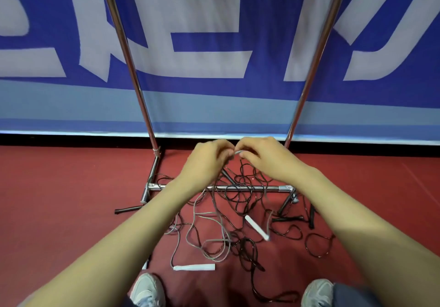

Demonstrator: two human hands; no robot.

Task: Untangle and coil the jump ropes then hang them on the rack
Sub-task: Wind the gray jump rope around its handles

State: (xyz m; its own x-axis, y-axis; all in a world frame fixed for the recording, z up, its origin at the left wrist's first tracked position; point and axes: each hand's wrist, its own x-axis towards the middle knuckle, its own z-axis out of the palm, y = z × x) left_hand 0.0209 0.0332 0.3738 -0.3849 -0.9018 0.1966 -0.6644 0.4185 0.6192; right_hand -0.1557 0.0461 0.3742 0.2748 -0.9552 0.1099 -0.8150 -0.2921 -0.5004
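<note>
Hands: left hand [209, 161] and right hand [264, 156] meet at 12 o'clock from the person, fingers curled, both pinching one bend of grey rope [238, 152].
Ropes: black and grey tangle [238, 240] lies on red floor [59, 199] under the hands, across the low bar of rack [269, 188].
Handles: white handle [194, 267] at 7 o'clock edge of the tangle, second white handle [257, 227] near its middle.

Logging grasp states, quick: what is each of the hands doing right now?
Left hand: pinching the grey rope.
Right hand: pinching the same grey rope.
</note>
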